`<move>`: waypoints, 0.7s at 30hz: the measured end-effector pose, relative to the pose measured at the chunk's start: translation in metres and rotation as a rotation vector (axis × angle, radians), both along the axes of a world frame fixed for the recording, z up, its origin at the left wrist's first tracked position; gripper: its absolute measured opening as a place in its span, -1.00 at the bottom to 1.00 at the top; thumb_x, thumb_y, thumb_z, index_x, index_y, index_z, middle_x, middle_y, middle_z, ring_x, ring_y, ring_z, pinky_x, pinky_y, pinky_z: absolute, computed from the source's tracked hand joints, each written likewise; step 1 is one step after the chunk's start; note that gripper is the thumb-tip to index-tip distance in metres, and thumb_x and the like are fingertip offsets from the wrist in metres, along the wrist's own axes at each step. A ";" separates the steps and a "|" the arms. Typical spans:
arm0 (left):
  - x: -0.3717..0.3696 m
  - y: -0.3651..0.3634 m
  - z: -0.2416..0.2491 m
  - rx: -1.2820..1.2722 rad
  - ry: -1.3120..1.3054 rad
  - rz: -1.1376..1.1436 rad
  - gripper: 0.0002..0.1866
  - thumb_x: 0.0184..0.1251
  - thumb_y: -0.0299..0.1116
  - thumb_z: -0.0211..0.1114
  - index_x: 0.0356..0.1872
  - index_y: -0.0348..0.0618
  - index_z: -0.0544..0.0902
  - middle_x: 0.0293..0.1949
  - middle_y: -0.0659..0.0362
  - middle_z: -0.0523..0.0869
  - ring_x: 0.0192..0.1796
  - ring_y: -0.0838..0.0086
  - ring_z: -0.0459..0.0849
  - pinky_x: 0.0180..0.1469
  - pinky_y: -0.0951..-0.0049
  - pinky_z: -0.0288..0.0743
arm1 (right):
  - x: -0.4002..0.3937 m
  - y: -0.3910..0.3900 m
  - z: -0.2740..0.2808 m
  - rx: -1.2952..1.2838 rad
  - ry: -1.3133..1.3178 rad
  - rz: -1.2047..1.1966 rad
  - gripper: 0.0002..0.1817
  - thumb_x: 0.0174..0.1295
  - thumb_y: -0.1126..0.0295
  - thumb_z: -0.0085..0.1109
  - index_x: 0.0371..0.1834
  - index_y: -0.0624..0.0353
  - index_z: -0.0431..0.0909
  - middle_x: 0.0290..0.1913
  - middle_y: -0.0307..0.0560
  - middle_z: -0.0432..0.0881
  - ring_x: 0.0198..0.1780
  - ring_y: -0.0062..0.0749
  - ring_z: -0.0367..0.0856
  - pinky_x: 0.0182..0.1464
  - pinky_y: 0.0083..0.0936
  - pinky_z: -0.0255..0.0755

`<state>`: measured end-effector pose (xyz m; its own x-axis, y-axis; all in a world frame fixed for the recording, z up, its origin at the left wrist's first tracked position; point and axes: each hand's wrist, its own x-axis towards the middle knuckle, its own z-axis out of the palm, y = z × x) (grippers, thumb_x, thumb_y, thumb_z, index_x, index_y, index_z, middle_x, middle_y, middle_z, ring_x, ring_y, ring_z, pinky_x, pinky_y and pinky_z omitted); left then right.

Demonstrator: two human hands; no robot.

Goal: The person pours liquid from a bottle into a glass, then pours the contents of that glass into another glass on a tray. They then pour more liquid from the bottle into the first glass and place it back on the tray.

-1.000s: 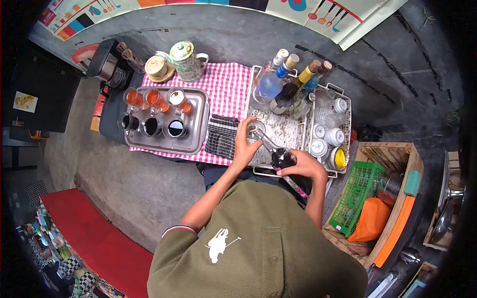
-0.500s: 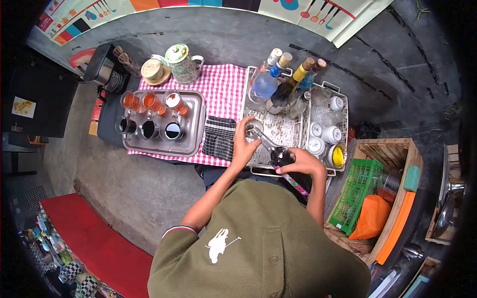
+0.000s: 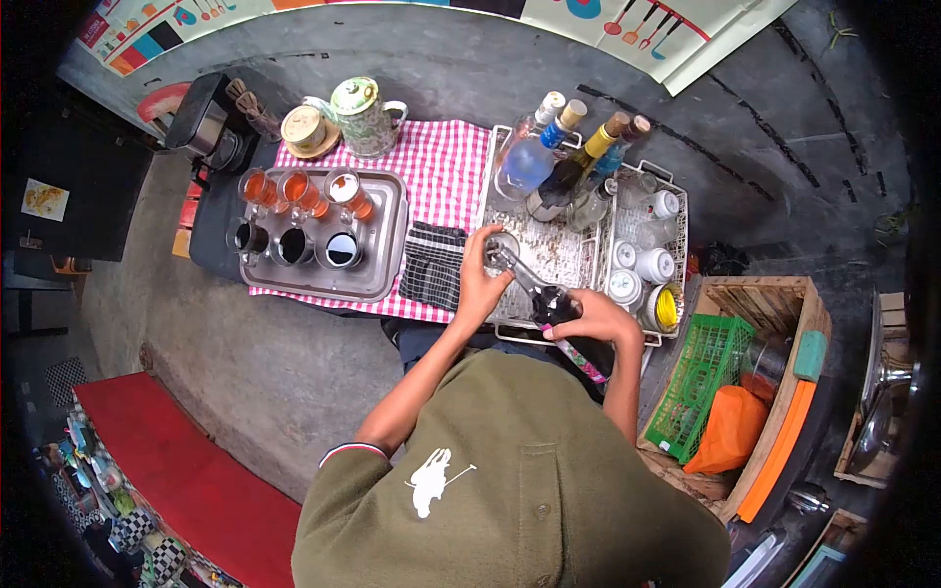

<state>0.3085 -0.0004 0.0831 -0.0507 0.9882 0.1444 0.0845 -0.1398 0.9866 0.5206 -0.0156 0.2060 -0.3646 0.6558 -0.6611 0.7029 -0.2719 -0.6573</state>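
Note:
Wrapped round a clear glass [image 3: 503, 245] near the front of the white metal rack [image 3: 520, 306] is my left hand [image 3: 480, 282]. My right hand [image 3: 606, 321] grips a small packet [image 3: 553, 308] with dark contents and a pink patterned lower part. A metal spoon [image 3: 524, 276] reaches from the packet to the glass; its tip lies at the glass's mouth. Left of my left hand lies a black checked cloth [image 3: 432, 265]. Bottles [image 3: 530, 162] with corks stand behind the glass.
A metal tray [image 3: 377, 284] at the left holds several glasses of red and dark drink. Behind it is a lidded green teapot [image 3: 368, 127]. White-lidded jars [image 3: 624, 287] stand right of the bottles. At the right, a wooden crate [image 3: 818, 314] holds a green basket [image 3: 698, 382].
The view has shifted slightly. Both hands keep their hold, and the spoon remains between packet and glass.

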 end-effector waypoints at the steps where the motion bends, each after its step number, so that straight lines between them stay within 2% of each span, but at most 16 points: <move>1: -0.001 0.000 0.000 -0.004 -0.002 0.000 -0.27 -0.07 -0.60 0.36 0.29 -0.19 0.46 0.19 0.05 0.51 0.24 0.25 0.53 0.29 0.28 0.41 | 0.000 0.000 -0.002 0.002 0.000 0.001 -0.41 -0.11 0.06 0.59 -0.08 0.25 0.69 -0.23 -0.09 0.77 -0.19 -0.44 0.65 -0.04 -0.44 0.50; 6: -0.003 -0.002 0.004 0.004 0.008 0.013 -0.28 -0.09 -0.61 0.35 0.27 -0.20 0.47 0.19 0.04 0.51 0.26 0.24 0.52 0.33 0.28 0.37 | -0.001 -0.001 -0.007 -0.015 0.001 -0.016 -0.41 -0.13 0.10 0.62 -0.09 0.26 0.67 -0.27 -0.16 0.74 -0.23 -0.51 0.62 -0.09 -0.46 0.51; 12: -0.005 -0.003 0.004 0.013 0.036 0.020 -0.30 -0.08 -0.58 0.37 0.26 -0.20 0.48 0.20 0.02 0.51 0.28 0.19 0.50 0.36 0.26 0.35 | 0.001 -0.003 -0.016 -0.006 -0.052 -0.013 -0.45 -0.08 0.06 0.58 -0.13 0.23 0.69 -0.25 -0.12 0.77 -0.21 -0.48 0.66 -0.07 -0.45 0.51; 16: -0.006 -0.002 0.006 0.012 0.025 0.031 -0.33 -0.12 -0.64 0.32 0.20 -0.25 0.48 0.17 -0.04 0.54 0.29 0.09 0.50 0.38 0.23 0.34 | -0.003 -0.001 -0.010 -0.020 -0.006 -0.016 -0.45 -0.08 0.06 0.59 -0.12 0.22 0.68 -0.26 -0.14 0.76 -0.22 -0.48 0.65 -0.08 -0.45 0.51; 21: -0.006 -0.001 0.006 0.024 0.024 0.035 -0.33 -0.11 -0.63 0.33 0.20 -0.25 0.48 0.16 -0.03 0.55 0.28 0.08 0.52 0.37 0.23 0.35 | -0.004 -0.001 -0.013 -0.054 0.033 -0.023 -0.49 -0.05 0.09 0.57 -0.16 0.22 0.68 -0.30 -0.17 0.76 -0.25 -0.52 0.64 -0.10 -0.47 0.50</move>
<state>0.3020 -0.0017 0.0889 -0.0810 0.9821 0.1698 0.1138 -0.1602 0.9805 0.5170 -0.0170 0.1931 -0.3719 0.6283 -0.6833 0.6741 -0.3233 -0.6642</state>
